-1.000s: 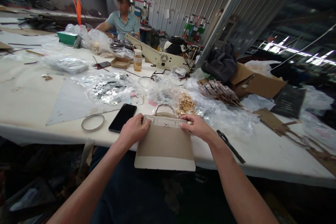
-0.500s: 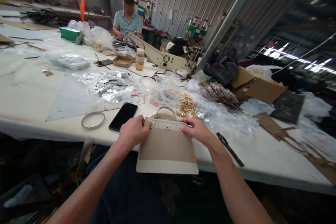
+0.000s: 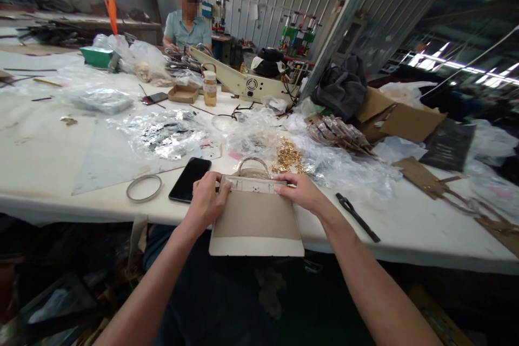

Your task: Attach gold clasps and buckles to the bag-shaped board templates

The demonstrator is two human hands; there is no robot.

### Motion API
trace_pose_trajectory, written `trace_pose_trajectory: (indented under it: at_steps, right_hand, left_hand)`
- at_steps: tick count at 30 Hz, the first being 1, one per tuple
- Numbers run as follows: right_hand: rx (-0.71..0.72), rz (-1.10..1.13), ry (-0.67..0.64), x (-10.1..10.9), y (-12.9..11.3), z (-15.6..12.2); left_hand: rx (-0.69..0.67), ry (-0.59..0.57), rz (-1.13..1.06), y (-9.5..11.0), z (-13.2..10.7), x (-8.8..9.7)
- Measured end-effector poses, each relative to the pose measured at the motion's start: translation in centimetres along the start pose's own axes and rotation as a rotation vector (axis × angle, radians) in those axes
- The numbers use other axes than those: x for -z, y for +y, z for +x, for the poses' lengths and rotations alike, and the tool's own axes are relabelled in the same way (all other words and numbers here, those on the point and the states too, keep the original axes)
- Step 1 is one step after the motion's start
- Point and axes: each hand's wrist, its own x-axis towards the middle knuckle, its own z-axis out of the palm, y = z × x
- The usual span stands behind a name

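A small tan and cream handbag (image 3: 256, 221) lies flat, half over the near edge of the white table (image 3: 44, 162), its curved handle pointing away from me. My left hand (image 3: 206, 201) grips the bag's upper left corner, fingers curled over the cream top flap. My right hand (image 3: 302, 192) pinches the upper right corner of the same flap. A black phone (image 3: 190, 179) lies just left of my left hand. A heap of small gold fittings (image 3: 287, 157) sits just beyond the bag.
A grey ring (image 3: 143, 188) lies left of the phone and a black strap piece (image 3: 357, 217) right of my right wrist. Crumpled clear plastic bags, brown straps, cardboard boxes and a cream machine (image 3: 243, 82) crowd the far table. A seated person (image 3: 185, 20) works at the far end.
Both hands stay on the bag's top corners; the left fingers have shifted slightly along the flap. The view has swayed a little.
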Motion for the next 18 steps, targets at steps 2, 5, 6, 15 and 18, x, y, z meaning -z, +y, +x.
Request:
trace_pose_trajectory:
  at_steps: [2,5,6,15,18]
  right_hand:
    - [0.008,-0.009,0.012,0.0,0.0,0.0]
    - [0.017,-0.018,0.025,-0.1,0.1,-0.1]
    - [0.023,-0.019,0.031,-0.2,0.2,-0.2]
    - [0.070,0.008,0.123,-0.9,1.0,-1.1]
    - [0.060,0.032,0.144,-1.2,1.1,-0.9]
  left_hand:
    - [0.056,-0.043,-0.118,-0.2,0.2,-0.2]
    - [0.059,-0.091,-0.246,-0.3,0.8,-0.2]
    - [0.052,-0.097,-0.270,-0.3,0.9,-0.2]
    - [0.092,-0.073,-0.445,0.3,0.9,0.0]
    - [0.106,-0.104,-0.354,0.4,1.1,0.1]
